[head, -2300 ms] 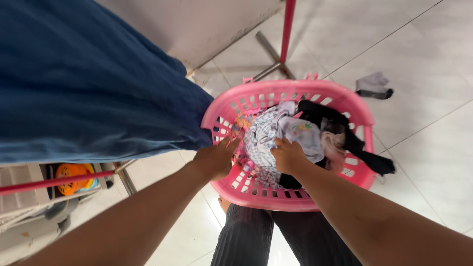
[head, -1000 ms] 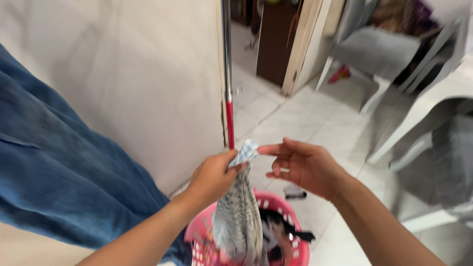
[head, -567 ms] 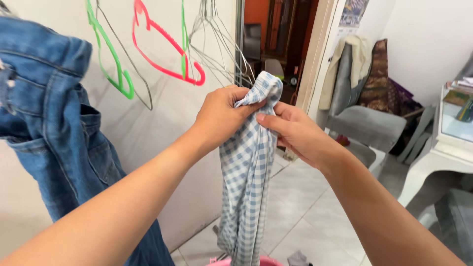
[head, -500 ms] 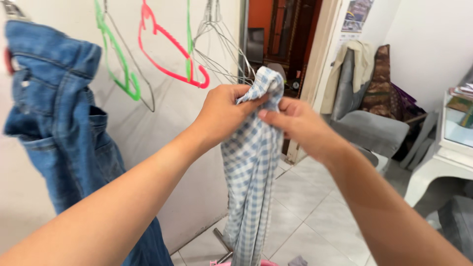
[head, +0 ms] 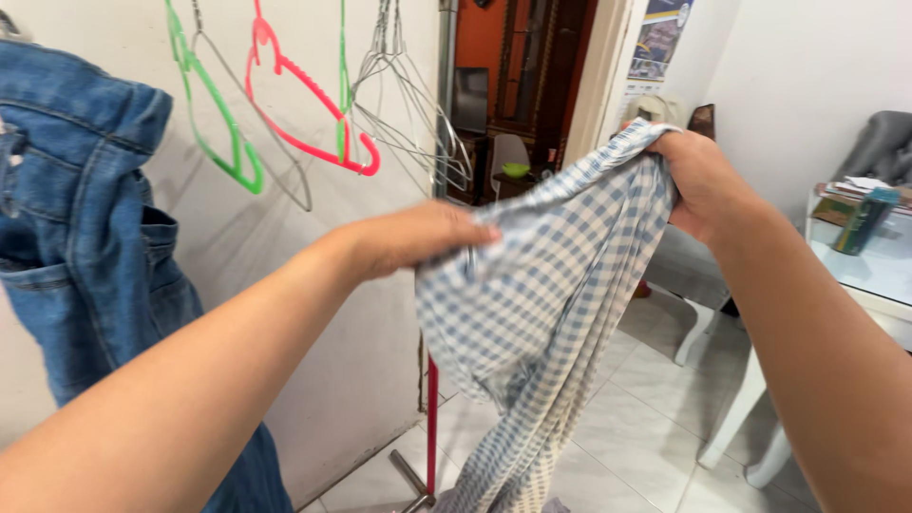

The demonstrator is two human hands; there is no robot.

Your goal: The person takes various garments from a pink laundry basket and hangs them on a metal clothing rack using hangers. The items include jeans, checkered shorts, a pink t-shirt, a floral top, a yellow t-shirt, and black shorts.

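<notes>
While the left hand (head: 418, 237) pinches one edge, the right hand (head: 698, 180) grips the soft blue-checked cloth (head: 541, 304) stretched between them.

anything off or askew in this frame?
Nothing damaged or spilled. The checked cloth is bunched and twisted, stretched between the left hand and the raised right hand, its tail hanging down. The hangers on the rack hang tilted at mixed angles.

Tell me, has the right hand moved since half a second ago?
Yes. The right hand has pulled right and up, away from the pink hanger and the left hand, spreading the checked cloth between them.
</notes>
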